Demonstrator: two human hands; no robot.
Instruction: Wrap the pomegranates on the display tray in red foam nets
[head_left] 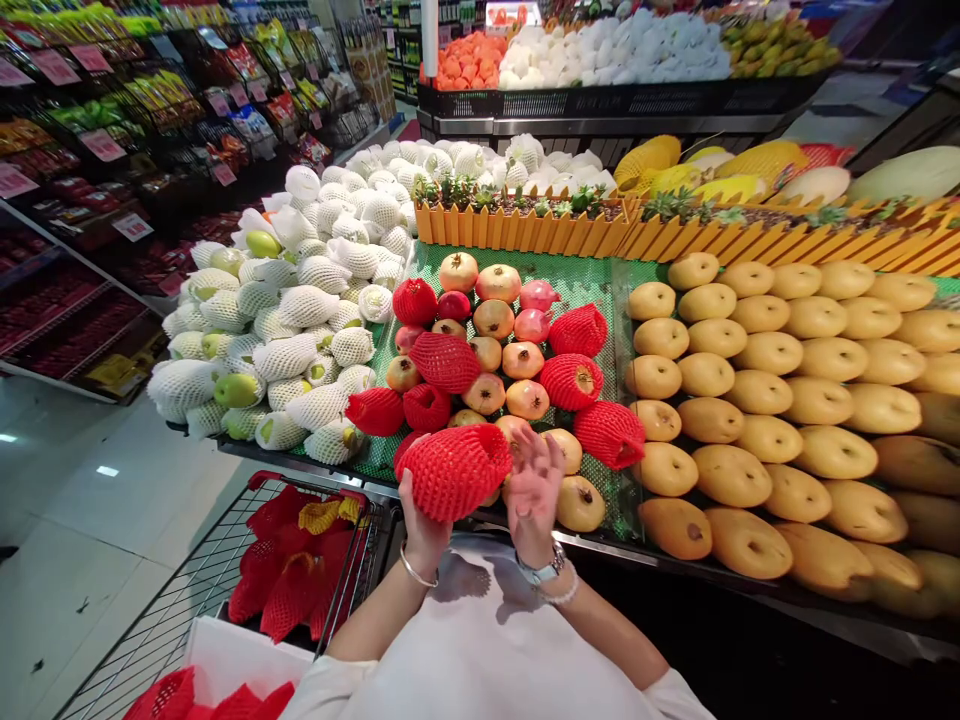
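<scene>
A fruit in a red foam net (451, 474), most likely a pomegranate though the net hides it, rests in my left hand (426, 525), whose fingers wrap its underside. My right hand (534, 490) is raised just to the right of it, fingers spread, holding nothing. Bare pomegranates (527, 400) lie in rows on the green mat (585, 285) beyond both hands. Among them sit several more fruits in red foam nets, one of them a netted pomegranate (571, 382) with its end showing.
Left of the mat is a heap of fruit in white foam nets (307, 306); to the right, rows of yellow mangoes (765, 416). A planter with an orange picket edge (517, 232) runs behind. At lower left stands a shopping cart (225, 510) holding loose red foam nets (289, 560).
</scene>
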